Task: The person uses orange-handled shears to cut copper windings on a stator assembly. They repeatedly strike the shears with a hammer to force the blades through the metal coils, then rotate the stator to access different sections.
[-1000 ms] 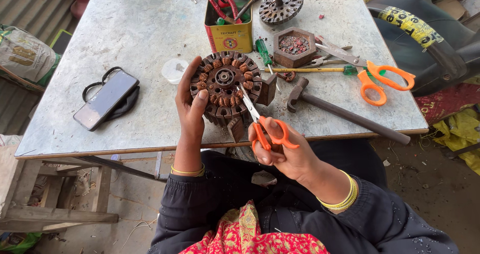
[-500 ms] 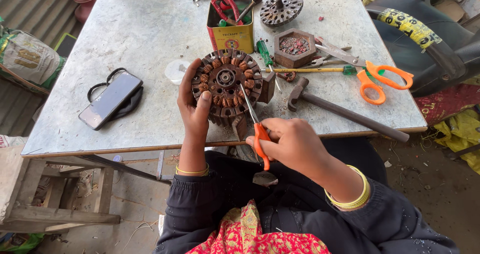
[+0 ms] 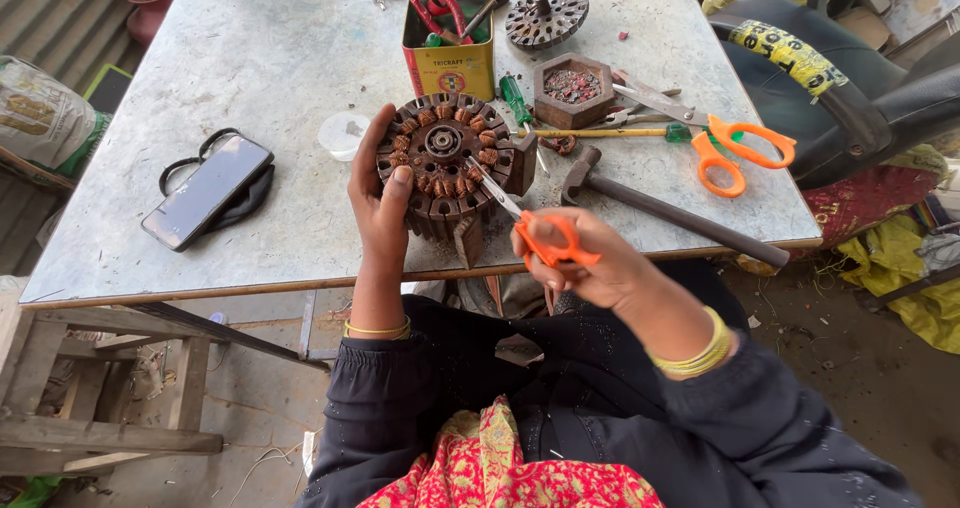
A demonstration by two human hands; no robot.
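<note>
My left hand (image 3: 381, 204) grips the left side of a round motor stator (image 3: 447, 161) wound with copper coils, held tilted at the near edge of the table (image 3: 250, 78). My right hand (image 3: 585, 265) holds small orange-handled scissors (image 3: 535, 230) by the loops. Their blades point up-left into the lower right coils of the stator.
On the table lie a phone (image 3: 205, 191) on a black pouch, a white lid (image 3: 343, 133), a yellow tin (image 3: 449, 46) of tools, a hexagonal wooden box (image 3: 572, 88), a hammer (image 3: 668, 206), larger orange scissors (image 3: 740, 152), a green screwdriver (image 3: 517, 101) and a second rotor (image 3: 546, 12).
My right hand has turned so the scissor loops show again, with the blades staying in the stator coils. My left hand and the stator have barely moved.
</note>
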